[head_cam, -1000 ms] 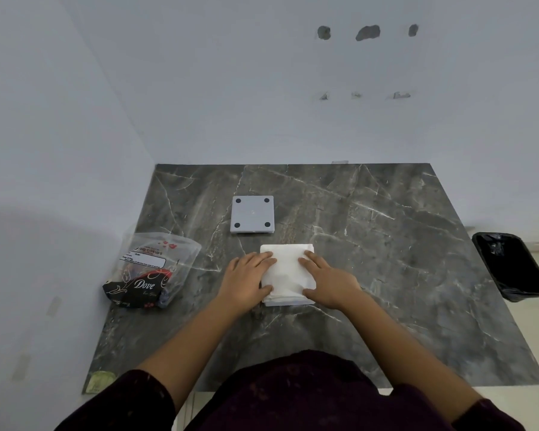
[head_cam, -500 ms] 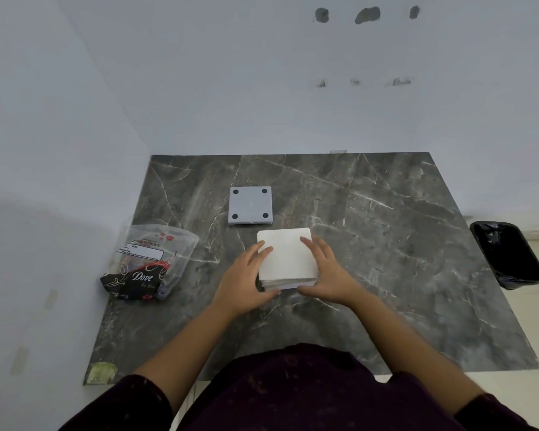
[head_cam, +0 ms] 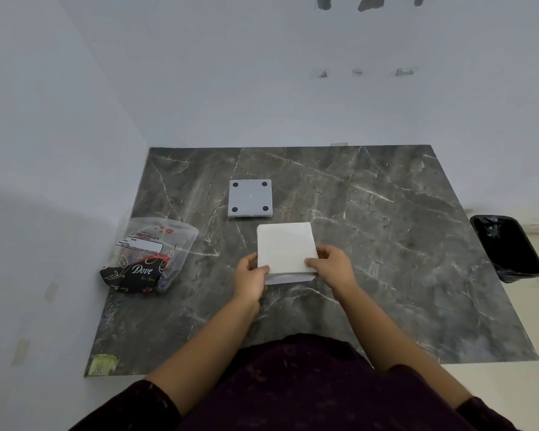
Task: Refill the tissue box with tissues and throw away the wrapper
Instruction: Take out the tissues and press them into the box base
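Observation:
A square stack of white tissues (head_cam: pixel 285 245) sits in the open grey tissue box (head_cam: pixel 288 279), whose front edge shows beneath it, in the middle of the dark marble table (head_cam: pixel 402 244). My left hand (head_cam: pixel 250 279) grips the stack's near left corner. My right hand (head_cam: pixel 332 265) grips its near right corner. The box's grey base panel (head_cam: pixel 250 198) with black feet lies flat just beyond the stack. The emptied plastic wrapper (head_cam: pixel 148 258), clear with a black printed end, lies at the table's left edge.
A black-lined waste bin (head_cam: pixel 507 247) stands on the floor off the table's right edge. White walls close in the far and left sides. A small yellowish sticker (head_cam: pixel 101 363) marks the near left table corner.
Both hands slid from lying flat on top of the tissue stack to gripping its near corners. The stack now looks squared and set in the grey box.

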